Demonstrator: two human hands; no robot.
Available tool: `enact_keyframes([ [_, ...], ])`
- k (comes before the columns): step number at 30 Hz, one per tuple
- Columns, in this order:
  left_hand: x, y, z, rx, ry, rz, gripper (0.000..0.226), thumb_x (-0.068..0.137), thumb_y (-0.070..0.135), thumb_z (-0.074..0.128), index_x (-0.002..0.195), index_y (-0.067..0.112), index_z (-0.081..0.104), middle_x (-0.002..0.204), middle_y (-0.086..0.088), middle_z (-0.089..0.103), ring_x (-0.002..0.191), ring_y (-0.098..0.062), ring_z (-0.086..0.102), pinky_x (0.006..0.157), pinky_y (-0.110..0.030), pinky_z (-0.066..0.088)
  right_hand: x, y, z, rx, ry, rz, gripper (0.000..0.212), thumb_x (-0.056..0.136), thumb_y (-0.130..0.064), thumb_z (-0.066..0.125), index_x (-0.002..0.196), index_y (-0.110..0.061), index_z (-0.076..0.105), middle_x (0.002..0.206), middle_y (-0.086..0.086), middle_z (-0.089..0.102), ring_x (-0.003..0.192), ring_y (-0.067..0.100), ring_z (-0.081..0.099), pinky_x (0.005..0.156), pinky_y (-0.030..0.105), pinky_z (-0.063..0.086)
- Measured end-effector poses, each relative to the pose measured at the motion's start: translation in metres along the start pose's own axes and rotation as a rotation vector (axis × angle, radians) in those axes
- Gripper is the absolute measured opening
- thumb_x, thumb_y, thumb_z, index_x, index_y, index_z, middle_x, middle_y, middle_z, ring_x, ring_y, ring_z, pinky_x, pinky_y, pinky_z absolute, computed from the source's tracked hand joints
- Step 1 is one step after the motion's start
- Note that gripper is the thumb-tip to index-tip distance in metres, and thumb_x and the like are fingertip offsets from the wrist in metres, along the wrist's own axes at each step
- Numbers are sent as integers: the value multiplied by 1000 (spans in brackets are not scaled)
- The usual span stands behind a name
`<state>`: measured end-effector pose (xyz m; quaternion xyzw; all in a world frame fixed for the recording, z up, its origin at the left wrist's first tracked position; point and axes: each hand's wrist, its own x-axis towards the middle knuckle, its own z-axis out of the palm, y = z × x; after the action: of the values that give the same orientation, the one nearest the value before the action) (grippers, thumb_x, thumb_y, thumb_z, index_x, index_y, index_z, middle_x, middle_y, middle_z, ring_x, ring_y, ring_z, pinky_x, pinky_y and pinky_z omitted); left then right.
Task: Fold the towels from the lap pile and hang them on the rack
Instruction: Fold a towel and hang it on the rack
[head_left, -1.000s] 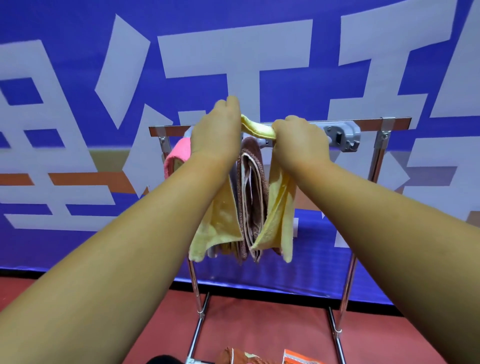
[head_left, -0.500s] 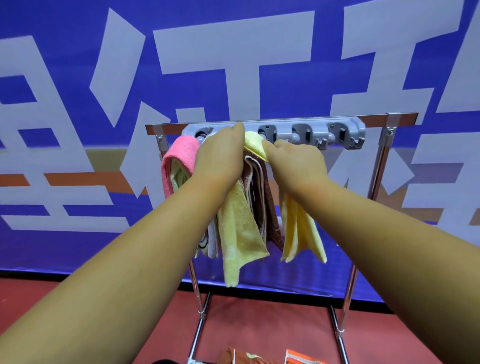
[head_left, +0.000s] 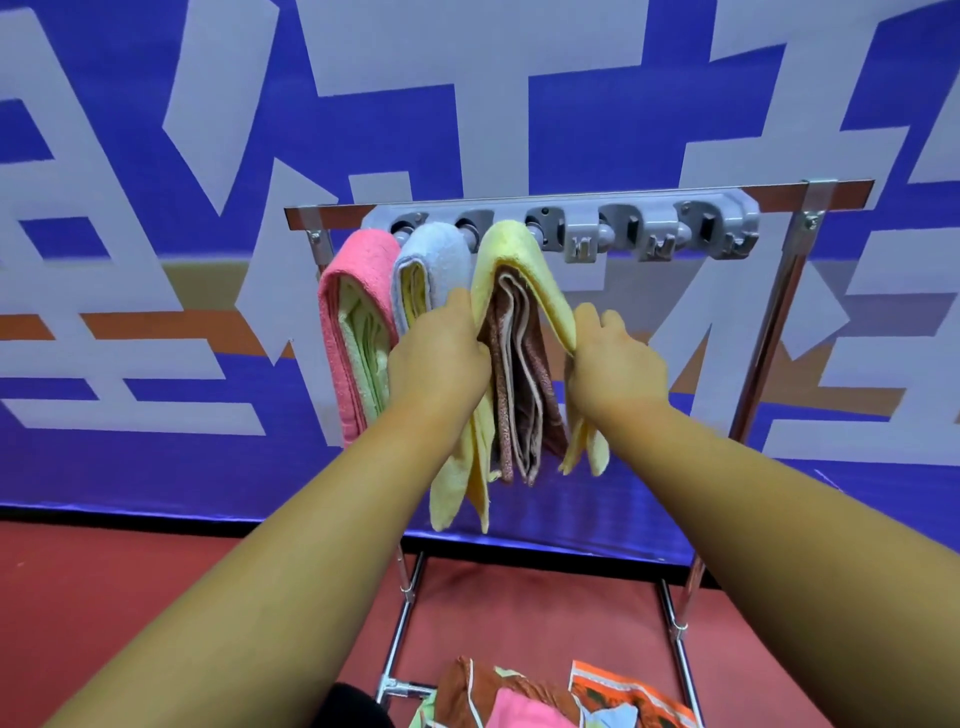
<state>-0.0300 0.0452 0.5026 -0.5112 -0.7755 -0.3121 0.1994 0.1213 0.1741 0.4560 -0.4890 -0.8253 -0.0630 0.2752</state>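
A yellow towel (head_left: 511, 249) hangs folded over a peg of the grey hook strip (head_left: 613, 228) on the metal rack (head_left: 779, 332), draped over brown towels (head_left: 519, 384). My left hand (head_left: 439, 358) holds the yellow towel's left flap at mid height. On the other side my right hand (head_left: 613, 358) pinches its right flap. Left of it hang a light blue towel (head_left: 431, 254) and a pink towel (head_left: 353, 291), each with another towel folded inside. The lap pile (head_left: 524, 696) of brown, pink and orange cloths lies at the bottom edge.
Three pegs on the right part of the hook strip carry nothing. The rack stands on a red floor (head_left: 130, 597) in front of a blue banner wall (head_left: 156, 467) with large white characters. Its chrome legs (head_left: 402, 618) run down to my lap.
Both hands have come down from the top of the rack to mid height along the yellow towel's two flaps. The towel now hangs over the peg, and the blue towel shows.
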Motion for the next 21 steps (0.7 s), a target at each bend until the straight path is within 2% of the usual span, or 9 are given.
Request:
enact_keyframes([
  [3, -4, -3, 3, -39, -7, 12, 7, 89, 13, 54, 94, 16, 56, 84, -4, 56, 86, -37, 61, 63, -38, 37, 2, 9, 6, -24, -1, 28, 37, 93, -9, 63, 117, -17, 37, 99, 8, 47, 56, 36, 54, 47, 41, 46],
  [4, -5, -3, 5, -43, -9, 21, 2, 89, 15, 55, 89, 17, 56, 87, -5, 56, 88, -38, 62, 63, -38, 37, 2, 10, 8, -32, -10, 26, 33, 95, -10, 62, 116, -17, 38, 98, 8, 49, 59, 36, 56, 49, 42, 47],
  [7, -10, -2, 10, -26, -15, 28, 11, 92, 20, 55, 84, 20, 48, 92, -3, 46, 90, -38, 60, 63, -38, 38, 0, 5, 8, 28, -78, 6, 18, 96, -20, 59, 103, -18, 43, 96, 7, 55, 72, 36, 56, 59, 42, 47],
  [9, -13, -2, 13, -32, -21, 9, 9, 91, 18, 55, 86, 21, 47, 90, -1, 48, 92, -37, 62, 64, -38, 38, -3, -7, 11, 126, -157, -21, 17, 87, -28, 56, 100, -20, 50, 96, 6, 55, 81, 35, 55, 67, 43, 51],
  [11, -15, -2, 16, -73, -33, -23, 8, 88, 15, 55, 91, 21, 53, 88, -5, 57, 93, -39, 64, 66, -37, 40, -8, -20, 17, 256, -279, -52, 29, 75, -36, 46, 97, -21, 55, 94, 5, 55, 88, 35, 56, 76, 44, 55],
  [13, -19, -3, 18, -126, -56, -59, 17, 86, 13, 56, 102, 18, 59, 93, -11, 67, 94, -40, 65, 69, -38, 46, -14, -29, 27, 459, -379, -89, 36, 62, -42, 42, 86, -19, 57, 85, 6, 63, 86, 33, 66, 76, 42, 59],
  [16, -25, -8, 22, -222, -97, -119, 24, 87, 13, 55, 108, 18, 63, 95, -12, 71, 92, -38, 66, 76, -42, 57, -22, -40, 33, 706, -437, -81, 28, 61, -38, 55, 78, -17, 61, 72, 2, 68, 69, 17, 67, 68, 41, 61],
  [19, -27, -12, 24, -261, -127, -151, 12, 87, 15, 54, 96, 20, 61, 89, -11, 70, 91, -37, 66, 75, -39, 55, -30, -51, 24, 748, -378, -53, 20, 72, -35, 67, 86, -22, 66, 82, 0, 70, 79, 19, 70, 74, 40, 60],
  [21, -26, -15, 24, -244, -143, -160, 9, 88, 16, 56, 93, 19, 62, 89, -10, 70, 92, -36, 66, 75, -38, 54, -32, -52, 21, 691, -368, 9, 23, 82, -33, 64, 103, -23, 66, 96, 2, 73, 90, 25, 68, 79, 37, 57],
])
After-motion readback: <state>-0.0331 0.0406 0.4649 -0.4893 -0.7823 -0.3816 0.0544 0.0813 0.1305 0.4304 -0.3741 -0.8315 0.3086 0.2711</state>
